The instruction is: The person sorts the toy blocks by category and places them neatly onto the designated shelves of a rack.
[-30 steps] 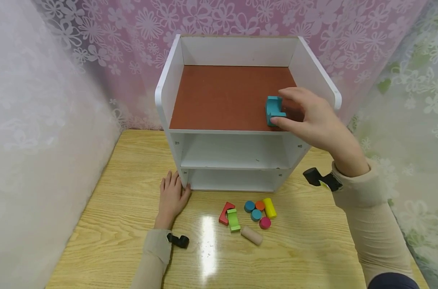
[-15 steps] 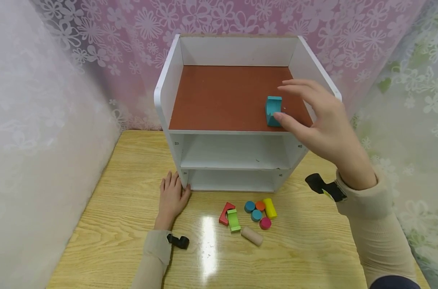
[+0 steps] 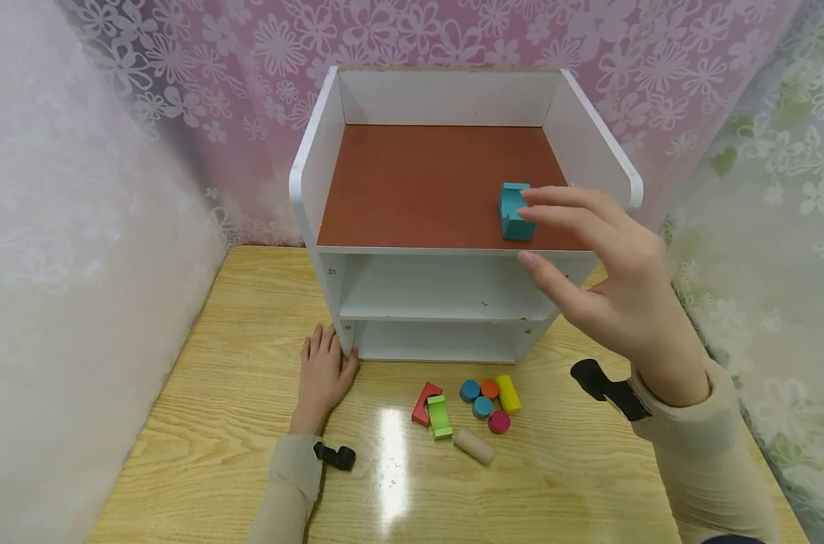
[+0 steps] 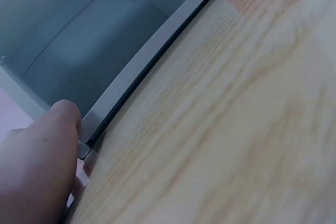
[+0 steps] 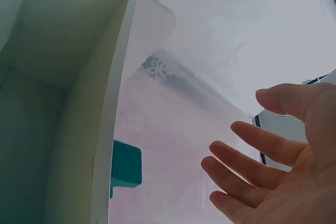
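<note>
A teal block (image 3: 516, 227) with a curved notch stands on the brown top of the white shelf unit (image 3: 446, 249), near its front right. My right hand (image 3: 609, 279) is off it, fingers spread and holding nothing; in the head view two fingertips overlap the block. The right wrist view shows that open hand (image 5: 262, 166) apart from the teal block (image 5: 126, 163), which peeks over the shelf edge. My left hand (image 3: 323, 374) lies flat on the table at the unit's lower left corner, its thumb (image 4: 65, 114) against the side panel.
On the wooden table (image 3: 235, 423) before the unit lie a red block (image 3: 422, 404), a green notched block (image 3: 439, 417), a plain wooden cylinder (image 3: 474, 446), a yellow cylinder (image 3: 508, 394) and several small round pieces, one of them pink (image 3: 499, 421). Patterned curtains (image 3: 412, 30) surround the table.
My right hand has let go of the teal block and drawn back toward me, down and right in the head view. The block stays on the top. My left hand has not moved.
</note>
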Motion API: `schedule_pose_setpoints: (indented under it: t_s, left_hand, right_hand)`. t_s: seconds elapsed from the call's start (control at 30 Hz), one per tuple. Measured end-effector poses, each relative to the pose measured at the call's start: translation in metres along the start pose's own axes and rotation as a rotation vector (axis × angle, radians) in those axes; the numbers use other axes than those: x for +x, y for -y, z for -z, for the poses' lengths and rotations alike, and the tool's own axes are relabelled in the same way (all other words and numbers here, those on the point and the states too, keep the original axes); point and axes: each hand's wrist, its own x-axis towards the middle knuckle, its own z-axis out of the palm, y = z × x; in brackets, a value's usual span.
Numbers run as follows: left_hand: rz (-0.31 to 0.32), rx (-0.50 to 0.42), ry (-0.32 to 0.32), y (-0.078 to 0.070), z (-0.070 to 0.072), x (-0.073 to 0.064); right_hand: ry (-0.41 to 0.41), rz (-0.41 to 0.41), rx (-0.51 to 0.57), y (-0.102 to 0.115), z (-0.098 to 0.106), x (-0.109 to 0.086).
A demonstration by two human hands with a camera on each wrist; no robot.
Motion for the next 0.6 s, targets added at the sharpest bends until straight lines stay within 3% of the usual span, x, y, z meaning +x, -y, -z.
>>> schedule_pose_setpoints:
  t_s: [0.6]
  left_hand:
    - [0.009,0.019,-0.020,-0.004,-0.005,0.007]
  right_hand:
    - [0.069,0.098,0.078,-0.003,-0.026,-0.040]
